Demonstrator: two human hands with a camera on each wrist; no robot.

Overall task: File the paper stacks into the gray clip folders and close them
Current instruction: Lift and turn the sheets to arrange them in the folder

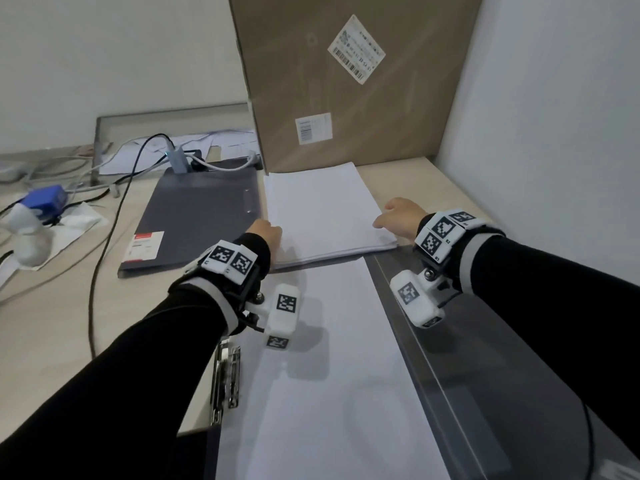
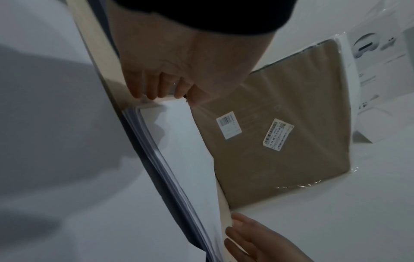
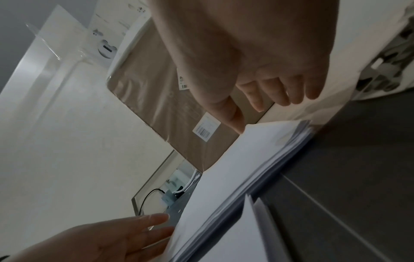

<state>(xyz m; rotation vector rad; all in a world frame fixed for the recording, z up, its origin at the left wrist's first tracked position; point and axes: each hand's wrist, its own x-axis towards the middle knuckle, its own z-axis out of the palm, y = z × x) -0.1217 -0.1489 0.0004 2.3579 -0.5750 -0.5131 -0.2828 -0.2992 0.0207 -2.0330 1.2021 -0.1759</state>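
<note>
A person's left hand (image 1: pixel 266 231) and right hand (image 1: pixel 398 216), fingers relaxed and apart, flank a paper stack (image 1: pixel 325 209) lying on the worktop (image 1: pixel 52 306) between a closed gray clip folder (image 1: pixel 197 213) and an open folder (image 1: pixel 467 375) nearer the person.

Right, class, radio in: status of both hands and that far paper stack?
Left hand at paper stack left edge, fingers straight. Right hand open at right edge. Stack flat on desk, unfiled. Open folder holds paper. Cardboard package close behind.
</note>
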